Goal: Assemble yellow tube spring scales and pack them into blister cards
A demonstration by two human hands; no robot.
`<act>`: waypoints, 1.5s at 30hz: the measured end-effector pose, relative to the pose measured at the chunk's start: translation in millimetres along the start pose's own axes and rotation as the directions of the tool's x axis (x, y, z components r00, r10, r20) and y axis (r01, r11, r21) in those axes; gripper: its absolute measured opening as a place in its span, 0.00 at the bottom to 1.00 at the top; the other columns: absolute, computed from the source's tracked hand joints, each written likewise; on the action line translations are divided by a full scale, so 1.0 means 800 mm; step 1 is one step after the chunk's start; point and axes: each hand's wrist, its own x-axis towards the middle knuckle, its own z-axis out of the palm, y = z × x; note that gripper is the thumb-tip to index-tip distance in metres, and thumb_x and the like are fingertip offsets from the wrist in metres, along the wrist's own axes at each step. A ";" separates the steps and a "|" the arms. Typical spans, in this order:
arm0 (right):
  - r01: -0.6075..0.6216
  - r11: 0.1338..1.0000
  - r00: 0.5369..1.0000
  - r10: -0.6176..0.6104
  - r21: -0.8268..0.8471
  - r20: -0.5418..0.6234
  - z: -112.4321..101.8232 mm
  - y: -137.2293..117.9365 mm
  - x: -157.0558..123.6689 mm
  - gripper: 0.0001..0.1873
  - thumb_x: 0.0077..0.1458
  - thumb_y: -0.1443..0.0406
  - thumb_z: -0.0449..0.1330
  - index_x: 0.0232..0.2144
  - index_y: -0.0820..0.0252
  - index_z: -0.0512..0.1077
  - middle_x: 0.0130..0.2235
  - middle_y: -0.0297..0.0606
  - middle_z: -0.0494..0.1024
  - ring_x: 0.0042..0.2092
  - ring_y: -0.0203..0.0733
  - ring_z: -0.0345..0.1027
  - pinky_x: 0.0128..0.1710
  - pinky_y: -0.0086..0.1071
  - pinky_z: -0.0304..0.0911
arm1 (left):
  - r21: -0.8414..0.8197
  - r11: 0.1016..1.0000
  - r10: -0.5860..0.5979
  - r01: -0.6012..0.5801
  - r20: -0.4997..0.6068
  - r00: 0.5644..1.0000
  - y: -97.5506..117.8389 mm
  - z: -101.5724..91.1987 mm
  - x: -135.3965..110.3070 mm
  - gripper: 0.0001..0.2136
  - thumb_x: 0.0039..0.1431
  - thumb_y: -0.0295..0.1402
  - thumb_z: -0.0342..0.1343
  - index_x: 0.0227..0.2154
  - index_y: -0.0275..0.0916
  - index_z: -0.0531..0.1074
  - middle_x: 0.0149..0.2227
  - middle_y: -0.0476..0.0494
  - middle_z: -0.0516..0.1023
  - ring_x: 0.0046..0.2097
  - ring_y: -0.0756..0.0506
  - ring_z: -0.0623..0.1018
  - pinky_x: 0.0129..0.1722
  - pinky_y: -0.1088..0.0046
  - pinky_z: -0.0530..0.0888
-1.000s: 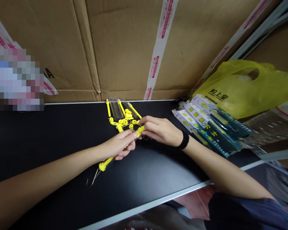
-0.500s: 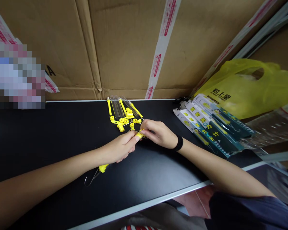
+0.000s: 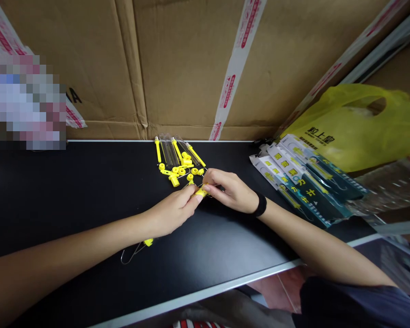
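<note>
A packing workshop or stockroom: taped cardboard boxes wall the far side of a black table, with packaged goods stacked right.

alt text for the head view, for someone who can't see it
A left hand and right hand pinch a yellow-capped tube over a black table. Loose yellow parts lie behind it; packets sit at right.

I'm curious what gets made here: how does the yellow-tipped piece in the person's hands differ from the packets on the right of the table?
The yellow-tipped piece is bare; the packets are wrapped with printed green and white cards. The piece is gripped by the left hand and pinched at its far tip by the right hand; the packets lie untouched. The piece is single; the packets are several, overlapping. Both show yellow parts.
</note>
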 end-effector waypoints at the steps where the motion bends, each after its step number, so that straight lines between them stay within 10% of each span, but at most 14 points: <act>1: -0.040 0.999 0.999 0.040 0.021 -0.001 -0.003 0.000 0.000 0.11 0.64 0.62 0.52 0.29 0.58 0.60 0.30 0.35 0.69 0.30 0.34 0.62 0.31 0.28 0.61 | -0.051 0.998 -0.046 0.048 0.048 0.998 -0.001 -0.001 0.001 0.11 0.65 0.44 0.44 0.37 0.41 0.60 0.23 0.58 0.60 0.14 0.57 0.57 0.09 0.84 0.57; 9: -0.338 0.781 0.929 0.367 0.526 0.053 -0.013 -0.005 0.004 0.18 0.61 0.53 0.55 0.45 0.59 0.60 0.34 0.33 0.70 0.25 0.29 0.64 0.21 0.24 0.64 | -0.504 0.852 -0.016 0.138 0.238 0.971 -0.010 -0.011 0.017 0.12 0.67 0.45 0.42 0.39 0.41 0.59 0.20 0.59 0.65 0.12 0.58 0.59 0.11 0.81 0.69; 13: -0.420 0.651 0.903 0.370 0.632 0.219 -0.005 -0.009 0.009 0.20 0.55 0.53 0.61 0.42 0.60 0.61 0.31 0.31 0.71 0.23 0.27 0.63 0.18 0.22 0.64 | -0.538 0.834 0.006 0.124 0.234 0.972 -0.011 -0.011 0.016 0.11 0.67 0.44 0.43 0.39 0.42 0.59 0.21 0.57 0.67 0.12 0.58 0.58 0.10 0.83 0.66; 24: -0.556 0.506 0.783 0.585 0.660 0.211 0.001 -0.013 0.010 0.22 0.50 0.49 0.64 0.30 0.60 0.62 0.23 0.26 0.70 0.20 0.26 0.63 0.19 0.22 0.68 | -0.507 0.857 -0.014 0.093 0.158 0.987 -0.010 -0.005 0.012 0.11 0.66 0.46 0.45 0.36 0.44 0.58 0.21 0.60 0.62 0.12 0.59 0.54 0.08 0.88 0.57; 31: -0.504 0.519 0.841 0.478 0.690 0.254 -0.007 -0.006 0.011 0.20 0.50 0.54 0.66 0.37 0.64 0.70 0.29 0.31 0.73 0.28 0.30 0.70 0.27 0.25 0.74 | -0.214 0.977 -0.005 0.011 0.030 1.000 -0.004 -0.002 0.006 0.13 0.65 0.48 0.45 0.38 0.43 0.58 0.23 0.59 0.60 0.14 0.57 0.57 0.11 0.82 0.59; 37: -0.429 0.524 0.875 0.444 0.735 0.193 -0.003 -0.005 0.008 0.18 0.51 0.55 0.67 0.33 0.63 0.67 0.28 0.33 0.76 0.29 0.33 0.73 0.30 0.29 0.75 | 0.313 0.922 0.280 -0.228 -0.131 0.951 0.009 -0.008 -0.002 0.10 0.66 0.39 0.45 0.33 0.40 0.65 0.29 0.50 0.69 0.30 0.50 0.68 0.30 0.75 0.63; 45: -0.446 0.518 0.863 0.465 0.730 0.197 0.003 -0.004 0.007 0.19 0.51 0.54 0.66 0.31 0.62 0.65 0.26 0.32 0.75 0.27 0.32 0.73 0.27 0.27 0.74 | 0.381 0.901 0.281 -0.208 -0.146 0.948 0.008 -0.008 -0.002 0.09 0.66 0.38 0.46 0.33 0.40 0.64 0.28 0.50 0.68 0.29 0.49 0.68 0.30 0.75 0.61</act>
